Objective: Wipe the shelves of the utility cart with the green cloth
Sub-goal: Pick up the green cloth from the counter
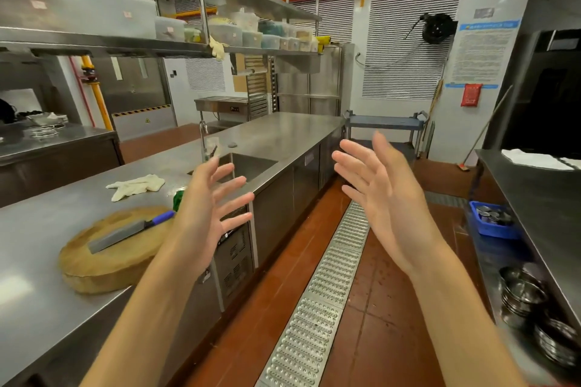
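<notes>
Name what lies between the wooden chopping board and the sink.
Head view: the green cloth, mostly hidden behind the left hand; a cream glove lies just left of it.

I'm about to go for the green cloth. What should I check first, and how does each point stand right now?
1. Left hand free: ok, fingers spread, holding nothing.
2. Right hand free: ok, open and empty.
3. Green cloth located: ok, on the counter, mostly hidden behind the left hand.
4. Reach path safe: not ok, a knife lies on the cutting board close to the cloth.
5. Utility cart within reach: not ok, it stands far off, past the counter's end.
6. Cart shelves bare: cannot tell, the right hand hides the lower part.
</notes>
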